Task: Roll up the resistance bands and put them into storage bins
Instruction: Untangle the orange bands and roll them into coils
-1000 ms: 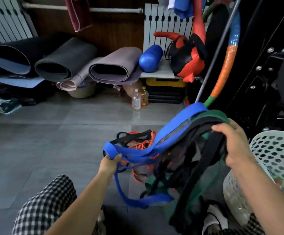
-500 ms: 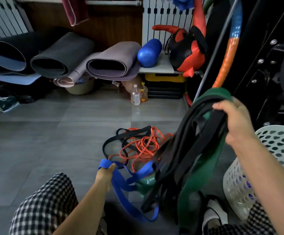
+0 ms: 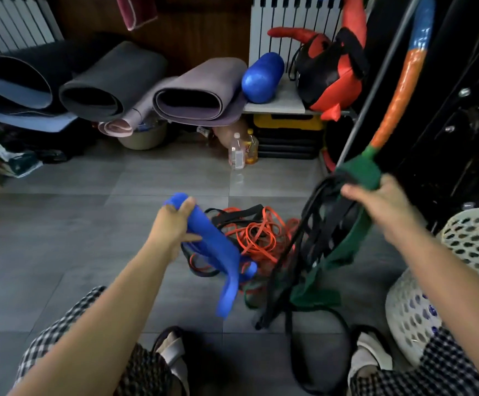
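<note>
My left hand (image 3: 174,224) grips the top of a wide blue resistance band (image 3: 223,261), which hangs down free over the floor. My right hand (image 3: 381,204) holds up a bunch of black bands (image 3: 298,264) together with a broad green band (image 3: 346,247); their lower ends trail on the tiles. Between the hands, a tangle of thin orange bands (image 3: 258,235) and a black band lies on the floor. A white perforated bin (image 3: 461,270) stands at the right, under my right forearm.
Rolled exercise mats (image 3: 195,95) and a blue foam roller (image 3: 261,77) line the back wall. Two bottles (image 3: 236,154) stand on the floor by a yellow-and-black box (image 3: 288,135). A metal pole and dark gym rack (image 3: 447,110) rise at the right. My sandalled feet sit below.
The blue band has come away from the bunch in my right hand. My left hand has lifted it up and forward, so it now hangs on its own; my right hand dropped slightly.
</note>
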A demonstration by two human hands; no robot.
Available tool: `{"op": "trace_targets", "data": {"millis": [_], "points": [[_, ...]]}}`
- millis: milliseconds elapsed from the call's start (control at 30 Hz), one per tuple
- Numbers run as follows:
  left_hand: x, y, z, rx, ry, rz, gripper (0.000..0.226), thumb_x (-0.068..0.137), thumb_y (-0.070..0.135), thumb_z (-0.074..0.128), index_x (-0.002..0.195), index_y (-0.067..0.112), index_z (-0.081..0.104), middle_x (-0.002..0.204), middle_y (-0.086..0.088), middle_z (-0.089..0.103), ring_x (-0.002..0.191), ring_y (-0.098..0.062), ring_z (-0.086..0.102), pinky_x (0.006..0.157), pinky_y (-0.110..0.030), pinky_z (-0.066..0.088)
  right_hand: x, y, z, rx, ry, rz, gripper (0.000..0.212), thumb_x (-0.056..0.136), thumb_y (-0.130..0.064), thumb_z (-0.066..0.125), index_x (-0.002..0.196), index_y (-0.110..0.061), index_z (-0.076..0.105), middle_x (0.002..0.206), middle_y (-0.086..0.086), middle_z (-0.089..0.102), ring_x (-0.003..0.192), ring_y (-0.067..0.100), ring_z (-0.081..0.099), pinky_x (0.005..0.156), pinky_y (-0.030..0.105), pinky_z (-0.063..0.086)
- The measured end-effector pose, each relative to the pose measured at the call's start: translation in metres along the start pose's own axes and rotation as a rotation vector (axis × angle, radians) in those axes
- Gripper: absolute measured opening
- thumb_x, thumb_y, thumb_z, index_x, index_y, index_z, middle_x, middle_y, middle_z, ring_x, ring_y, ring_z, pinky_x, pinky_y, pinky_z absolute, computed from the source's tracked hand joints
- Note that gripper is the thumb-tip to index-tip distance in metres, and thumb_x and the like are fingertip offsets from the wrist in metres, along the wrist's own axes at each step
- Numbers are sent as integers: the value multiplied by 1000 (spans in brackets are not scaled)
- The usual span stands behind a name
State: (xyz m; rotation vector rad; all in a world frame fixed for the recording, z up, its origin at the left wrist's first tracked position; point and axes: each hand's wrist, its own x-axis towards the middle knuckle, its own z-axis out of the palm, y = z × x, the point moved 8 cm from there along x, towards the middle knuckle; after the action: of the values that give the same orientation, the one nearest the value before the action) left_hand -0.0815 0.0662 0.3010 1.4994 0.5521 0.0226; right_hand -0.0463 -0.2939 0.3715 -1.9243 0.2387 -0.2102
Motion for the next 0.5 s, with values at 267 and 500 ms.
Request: {"op": "trace_targets", "data": {"millis": [267,500], "points": [[-11,133,11,313,-228,257,15,93,18,52,91,3,55,77,-12,65,53,-9,66,50,-28,56,-46,118,90,-239,-469,315,40,85,-15,63,121,-2,48,108,13,57,101,24,54,81,27,37],[82,106,-88,551,71,38,35,86,15,64,114,-1,52,102,-16,57,90,-28,55,46,-34,52,-82,168,126,-327,-626,443,44,90,-20,58,128,-3,44,127,14,53,101,17,51,87,28,41]]}}
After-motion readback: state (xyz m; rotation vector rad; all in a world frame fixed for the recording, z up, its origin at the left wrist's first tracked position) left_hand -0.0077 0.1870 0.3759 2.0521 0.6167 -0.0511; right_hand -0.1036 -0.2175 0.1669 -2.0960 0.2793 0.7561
